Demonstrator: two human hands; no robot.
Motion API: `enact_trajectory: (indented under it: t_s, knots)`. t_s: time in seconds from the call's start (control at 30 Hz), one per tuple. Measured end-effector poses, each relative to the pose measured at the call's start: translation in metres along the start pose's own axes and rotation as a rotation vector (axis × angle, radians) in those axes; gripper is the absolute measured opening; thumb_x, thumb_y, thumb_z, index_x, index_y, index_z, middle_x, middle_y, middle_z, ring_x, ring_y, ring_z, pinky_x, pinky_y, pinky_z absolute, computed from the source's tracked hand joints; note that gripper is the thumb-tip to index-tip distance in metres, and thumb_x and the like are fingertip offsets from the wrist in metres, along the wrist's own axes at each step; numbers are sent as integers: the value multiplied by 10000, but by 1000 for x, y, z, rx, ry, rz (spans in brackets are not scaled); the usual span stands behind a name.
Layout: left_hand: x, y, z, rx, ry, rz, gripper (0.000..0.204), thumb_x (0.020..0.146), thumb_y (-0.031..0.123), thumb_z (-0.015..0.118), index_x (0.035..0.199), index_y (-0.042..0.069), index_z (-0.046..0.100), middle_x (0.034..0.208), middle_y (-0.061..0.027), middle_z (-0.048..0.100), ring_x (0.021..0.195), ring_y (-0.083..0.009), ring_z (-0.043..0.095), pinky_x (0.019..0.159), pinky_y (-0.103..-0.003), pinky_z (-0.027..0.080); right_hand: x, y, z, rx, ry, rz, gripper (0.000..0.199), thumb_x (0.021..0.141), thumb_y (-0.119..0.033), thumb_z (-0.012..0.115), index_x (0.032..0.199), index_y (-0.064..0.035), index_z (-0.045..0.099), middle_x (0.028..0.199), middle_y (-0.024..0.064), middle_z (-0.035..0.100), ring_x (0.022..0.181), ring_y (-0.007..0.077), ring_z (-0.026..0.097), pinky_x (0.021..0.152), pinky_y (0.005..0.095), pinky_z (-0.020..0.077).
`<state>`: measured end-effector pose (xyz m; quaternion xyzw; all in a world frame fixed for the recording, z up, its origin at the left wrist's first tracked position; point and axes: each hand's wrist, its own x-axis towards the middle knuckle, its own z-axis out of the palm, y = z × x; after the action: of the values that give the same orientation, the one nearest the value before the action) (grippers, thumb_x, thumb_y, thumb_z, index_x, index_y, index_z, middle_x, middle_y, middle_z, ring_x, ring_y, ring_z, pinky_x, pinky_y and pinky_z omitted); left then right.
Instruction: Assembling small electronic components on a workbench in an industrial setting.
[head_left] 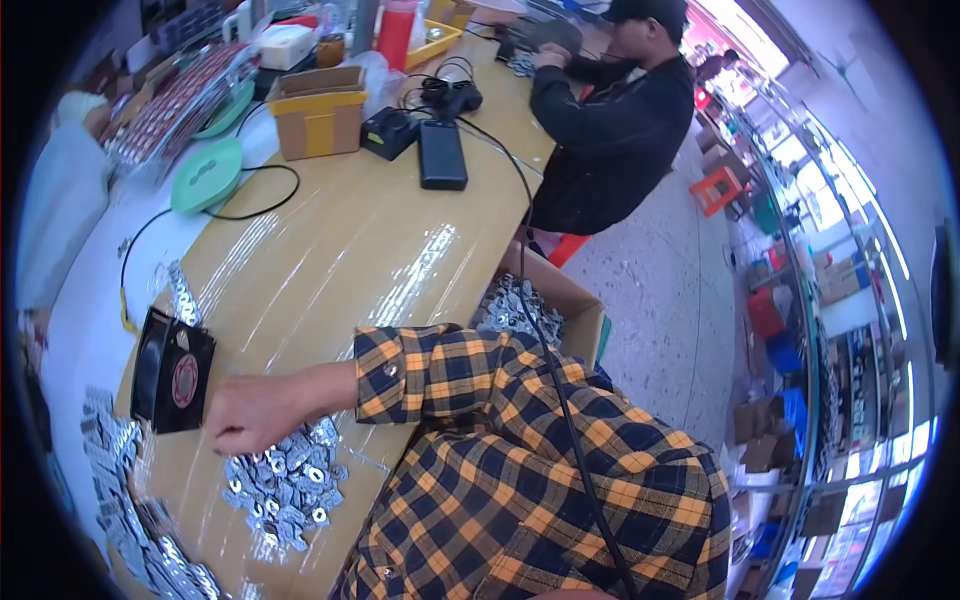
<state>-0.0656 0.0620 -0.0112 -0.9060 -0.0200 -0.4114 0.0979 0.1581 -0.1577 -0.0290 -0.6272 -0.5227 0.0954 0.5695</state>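
My right hand [255, 412] reaches in from the right in a yellow-and-navy checked sleeve. It is closed like a fist, and whatever lies in the fingers, if anything, is hidden. Right beside the knuckles stands a black box-like device [172, 372] with a red round emblem on its side. Below the hand spreads a loose pile of small flat metal pieces [285, 485], some with round holes. Lined-up metal pieces [140, 515] run along the table's left side, and a short strip of similar metal [183, 295] lies behind the device. My left hand is out of view.
On the wooden table [330, 250] are a cardboard box with yellow tape [318, 115], a black power bank [442, 155] and a green dish [207, 175]. A black cable [540, 290] crosses my arm. A carton of metal pieces [520, 305] stands beside the table. A co-worker [620, 130] works at the far end.
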Motion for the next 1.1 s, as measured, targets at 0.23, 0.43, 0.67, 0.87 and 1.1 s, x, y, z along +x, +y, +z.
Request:
enact_trajectory:
  t_s: [0.23, 0.43, 0.67, 0.87, 1.1]
  knots:
    - [8, 39, -16, -576, -321, -669, 268, 953, 113, 572, 1158, -59, 597, 904, -188, 684, 757, -258, 668, 704, -345, 570, -4, 15, 12, 20, -23, -83, 271, 765, -157, 610, 571, 22, 547, 538, 191, 516, 485, 336, 508, 494, 435, 375]
    - [76, 76, 46, -1050, -492, -472, 303, 960, 117, 602, 1141, -125, 603, 925, -206, 690, 777, -245, 666, 730, -327, 565, 2, 9, -3, 206, -9, 22, 253, 768, -156, 599, 578, 12, 611, 522, 128, 588, 456, 233, 553, 471, 376, 404]
    - [81, 52, 61, -792, -397, -184, 175, 898, 120, 693, 1010, -13, 715, 1013, -158, 706, 866, -279, 669, 748, -305, 545, 15, 28, 22, 178, -6, -5, 250, 760, -162, 597, 574, 4, 598, 513, 160, 546, 458, 285, 520, 474, 412, 374]
    - [44, 27, 61, -1534, -449, -1028, 248, 895, 152, 612, 1088, 12, 543, 945, -42, 548, 805, -115, 550, 672, -235, 470, 5, 15, 24, 207, -31, 35, 213, 805, -162, 591, 676, 7, 597, 615, 182, 567, 530, 277, 546, 535, 409, 414]
    - [76, 75, 58, -1747, -575, -1132, 184, 880, 85, 623, 1003, -44, 580, 803, -121, 654, 624, -179, 637, 590, -302, 527, -3, -36, -24, 213, -147, 568, 212, 947, -138, 534, 790, -10, 596, 628, 40, 553, 589, 90, 523, 533, 267, 417]
